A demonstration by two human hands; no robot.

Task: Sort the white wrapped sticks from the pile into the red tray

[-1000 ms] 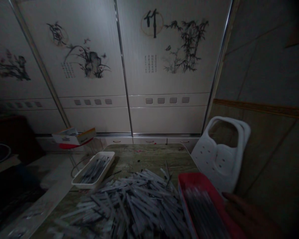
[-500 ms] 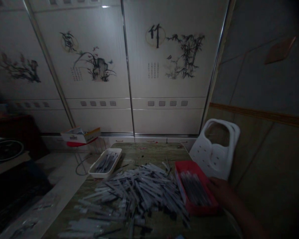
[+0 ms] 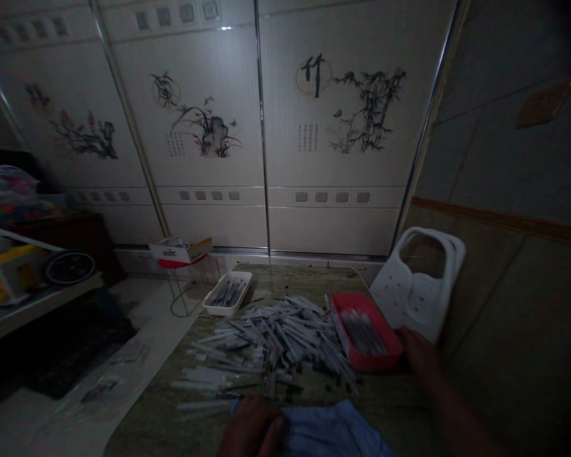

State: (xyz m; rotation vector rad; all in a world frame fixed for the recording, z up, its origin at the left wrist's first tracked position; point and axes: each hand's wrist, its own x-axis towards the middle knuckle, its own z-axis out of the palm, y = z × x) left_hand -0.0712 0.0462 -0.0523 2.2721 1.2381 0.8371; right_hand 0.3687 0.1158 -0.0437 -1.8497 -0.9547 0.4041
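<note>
My right hand (image 3: 419,357) is at the right side of a red plastic basket (image 3: 375,363), its fingers curled against the rim. Inside the basket lie slim, pen-like tubes (image 3: 364,333), side by side. A big loose pile of similar pale and dark pen-like pieces (image 3: 285,330) spreads over the table to the left. My left hand (image 3: 253,426), its fingers bent, is at the near edge. Beside it lies light blue cloth (image 3: 330,428), and a small blue bit shows at its far side. Whatever those fingers hold is hidden in the dim light.
A white tray (image 3: 213,310) of pen-like pieces stands at the far left of the table (image 3: 147,416). White folded chairs (image 3: 416,292) lean by the wall at right. An open box (image 3: 181,252) sits on a red stool (image 3: 175,263) beyond the table.
My left hand and more blue cloth have come into view at the bottom. The view has shifted left and tilted down slightly. My right hand stays beside the red basket.
</note>
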